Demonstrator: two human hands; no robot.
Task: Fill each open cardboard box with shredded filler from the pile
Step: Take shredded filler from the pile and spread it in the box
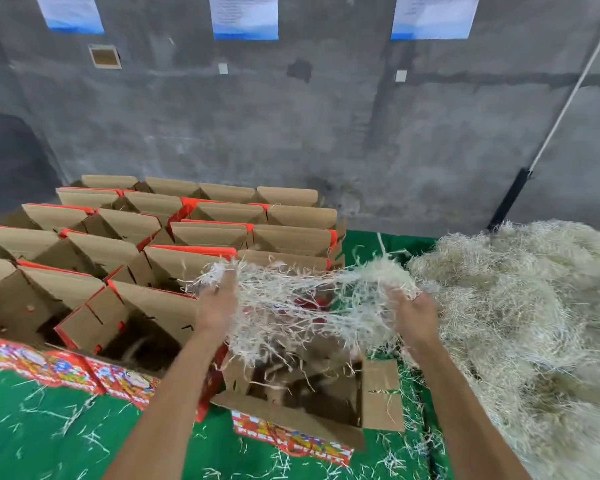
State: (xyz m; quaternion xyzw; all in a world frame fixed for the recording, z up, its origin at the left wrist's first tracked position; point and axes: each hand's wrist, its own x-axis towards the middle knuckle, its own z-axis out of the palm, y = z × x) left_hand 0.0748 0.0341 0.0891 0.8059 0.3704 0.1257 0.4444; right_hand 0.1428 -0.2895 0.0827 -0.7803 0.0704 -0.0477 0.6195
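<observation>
two hands (215, 303), three wall papers (245, 17) (boxes too many to count).

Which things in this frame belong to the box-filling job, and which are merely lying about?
Job:
left hand and right hand, gripping a clump of filler
nearest open box beneath the clump
rows of open boxes
filler pile

Lying about:
wall notices
stray shreds on the green mat
white cord

all I can see of myself from the head cam is two bare forearms coming in from the bottom edge, no sleeves, no gloves, no watch or rings on my left hand (219, 299) or right hand (414, 317), both a bit motion-blurred.
</observation>
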